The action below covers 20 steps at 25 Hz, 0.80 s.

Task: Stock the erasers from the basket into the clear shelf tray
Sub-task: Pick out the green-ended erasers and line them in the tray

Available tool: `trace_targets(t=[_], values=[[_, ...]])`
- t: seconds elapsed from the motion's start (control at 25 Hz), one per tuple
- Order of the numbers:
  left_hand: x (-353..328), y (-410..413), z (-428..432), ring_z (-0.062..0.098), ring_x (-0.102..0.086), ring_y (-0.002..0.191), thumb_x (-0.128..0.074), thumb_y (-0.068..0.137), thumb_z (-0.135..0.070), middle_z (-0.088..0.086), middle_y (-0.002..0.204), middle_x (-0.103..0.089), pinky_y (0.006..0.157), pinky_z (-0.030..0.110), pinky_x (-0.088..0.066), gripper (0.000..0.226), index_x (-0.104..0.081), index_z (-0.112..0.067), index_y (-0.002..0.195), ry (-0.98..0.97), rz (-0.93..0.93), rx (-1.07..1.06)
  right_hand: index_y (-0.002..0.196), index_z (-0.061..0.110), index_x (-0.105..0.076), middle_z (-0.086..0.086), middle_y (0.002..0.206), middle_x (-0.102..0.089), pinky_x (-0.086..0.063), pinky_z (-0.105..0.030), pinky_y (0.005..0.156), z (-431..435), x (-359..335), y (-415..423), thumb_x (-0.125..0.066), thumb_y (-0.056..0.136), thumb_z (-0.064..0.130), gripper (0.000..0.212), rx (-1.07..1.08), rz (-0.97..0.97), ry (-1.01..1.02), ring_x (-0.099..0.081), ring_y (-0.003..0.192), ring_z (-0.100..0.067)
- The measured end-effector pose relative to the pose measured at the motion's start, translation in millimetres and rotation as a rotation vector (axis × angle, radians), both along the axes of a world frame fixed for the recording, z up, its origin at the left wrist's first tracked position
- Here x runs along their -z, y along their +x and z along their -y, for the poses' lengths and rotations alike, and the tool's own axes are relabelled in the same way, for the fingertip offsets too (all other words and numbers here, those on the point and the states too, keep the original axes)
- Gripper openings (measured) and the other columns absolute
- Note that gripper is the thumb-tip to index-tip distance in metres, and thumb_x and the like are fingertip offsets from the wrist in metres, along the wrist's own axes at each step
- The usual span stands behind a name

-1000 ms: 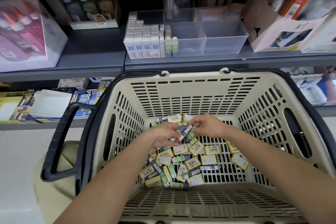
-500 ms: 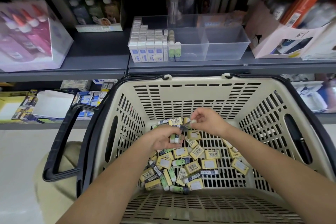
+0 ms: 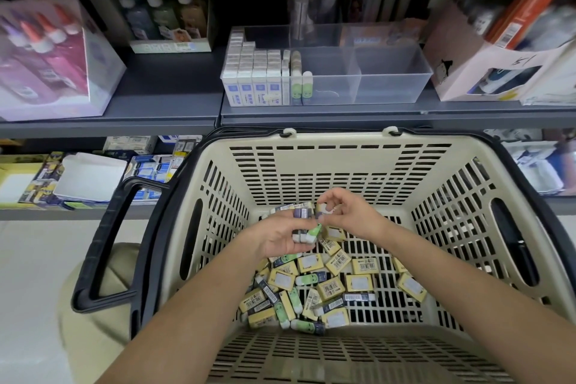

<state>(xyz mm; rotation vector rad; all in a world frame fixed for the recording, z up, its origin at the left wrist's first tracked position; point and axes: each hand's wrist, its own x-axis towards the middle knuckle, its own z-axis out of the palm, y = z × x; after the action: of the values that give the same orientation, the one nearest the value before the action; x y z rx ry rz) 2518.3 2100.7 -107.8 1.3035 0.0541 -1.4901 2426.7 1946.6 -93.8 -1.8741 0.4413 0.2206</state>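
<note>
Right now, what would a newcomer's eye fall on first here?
The big beige basket fills the foreground, a heap of loose erasers on its floor. Above it, the left hand grips a small bunch and the right hand pinches one eraser. On the shelf behind, the clear tray is packed at its left end.

Left hand (image 3: 279, 240): grips eraser bundle (image 3: 307, 232), inside basket (image 3: 339, 139).
Right hand (image 3: 353, 215): pinches single eraser (image 3: 324, 209), inside basket.
Loose erasers (image 3: 327, 288): basket floor.
Clear tray (image 3: 389, 79): shelf beyond basket, part-filled.

One basket (image 3: 339, 140), one clear tray (image 3: 389, 84), a left hand (image 3: 277, 238), a right hand (image 3: 355, 216), dozens of erasers (image 3: 330, 288)
</note>
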Motion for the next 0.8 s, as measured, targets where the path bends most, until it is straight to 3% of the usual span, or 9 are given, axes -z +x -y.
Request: trace_targets(t=[0.08, 0.2, 0.32, 0.44, 0.56, 0.68, 0.8], values=[[-1.7, -2.0, 0.1, 0.015, -0.067, 0.072, -0.061, 0.086, -0.001, 0.0, 0.076, -0.069, 0.073, 0.035, -0.058, 0.014, -0.062, -0.013, 0.094, 0.003, -0.014, 0.12, 0.111, 0.016, -0.058, 0.006, 0.08, -0.053, -0.044, -0.009, 0.057, 0.0, 0.8, -2.3, -0.067, 0.083, 0.01, 0.031, -0.079, -0.078, 0.037, -0.055, 0.058, -0.003], [-2.9, -6.9, 2.4, 0.012, -0.068, 0.077, -0.058, 0.089, 0.001, -0.003, 0.081, -0.069, 0.076, 0.035, -0.058, 0.018, -0.056, -0.015, 0.099, 0.011, 0.056, 0.287, 0.113, 0.013, -0.059, 0.003, 0.074, -0.057, -0.047, -0.018, 0.058, -3.7, 2.7, -4.8, -0.063, 0.087, 0.019, 0.027, -0.16, -0.146, 0.028, -0.058, 0.059, -0.007], [-3.1, -11.8, 6.7, 0.008, -0.058, 0.093, -0.06, 0.089, -0.001, -0.005, 0.104, -0.057, 0.072, 0.029, -0.055, 0.027, -0.052, -0.024, 0.101, 0.055, 0.239, 0.396, 0.106, 0.015, -0.058, 0.006, 0.07, -0.061, -0.044, -0.03, 0.059, -9.1, 5.0, -5.8, -0.059, 0.089, 0.03, 0.022, -0.145, -0.224, 0.037, -0.06, 0.055, -0.009], [-1.5, -15.9, 9.9, 0.012, -0.056, 0.088, -0.061, 0.088, -0.004, 0.001, 0.098, -0.054, 0.071, 0.025, -0.053, 0.022, -0.052, -0.02, 0.101, 0.072, 0.331, 0.454, 0.089, 0.016, -0.06, 0.01, 0.061, -0.063, -0.043, -0.02, 0.048, -14.0, 7.3, -9.2, -0.056, 0.092, 0.025, 0.011, -0.152, -0.246, 0.073, -0.06, 0.048, -0.004], [0.4, -14.7, 11.9, 0.014, -0.063, 0.089, -0.067, 0.084, -0.005, 0.007, 0.104, -0.064, 0.071, 0.023, -0.054, 0.029, -0.056, -0.007, 0.111, 0.091, 0.304, 0.163, 0.091, 0.007, -0.063, -0.005, 0.076, -0.064, -0.051, -0.021, 0.059, -10.4, 10.7, -5.9, -0.057, 0.091, 0.019, 0.013, 0.002, -0.174, 0.078, -0.059, 0.061, -0.011], [1.8, -16.7, 17.6, 0.021, -0.064, 0.092, -0.07, 0.082, -0.018, 0.016, 0.113, -0.063, 0.076, 0.03, -0.055, 0.033, -0.056, -0.001, 0.108, 0.114, 0.008, -0.358, 0.088, 0.015, -0.063, -0.009, 0.083, -0.065, -0.052, -0.021, 0.06, -9.1, 11.4, -2.9, -0.058, 0.091, 0.019, 0.007, 0.307, -0.065, 0.172, -0.06, 0.063, -0.011], [3.3, -25.5, 22.2, 0.026, -0.056, 0.113, -0.057, 0.085, -0.05, 0.017, 0.123, -0.056, 0.094, 0.037, -0.049, 0.06, -0.05, 0.0, 0.118, 0.068, -0.184, -0.39, 0.089, 0.019, -0.065, -0.012, 0.09, -0.067, -0.055, -0.027, 0.074, -15.4, 14.9, -2.7, -0.063, 0.087, 0.016, 0.004, 0.397, 0.061, 0.137, -0.063, 0.077, -0.017]])
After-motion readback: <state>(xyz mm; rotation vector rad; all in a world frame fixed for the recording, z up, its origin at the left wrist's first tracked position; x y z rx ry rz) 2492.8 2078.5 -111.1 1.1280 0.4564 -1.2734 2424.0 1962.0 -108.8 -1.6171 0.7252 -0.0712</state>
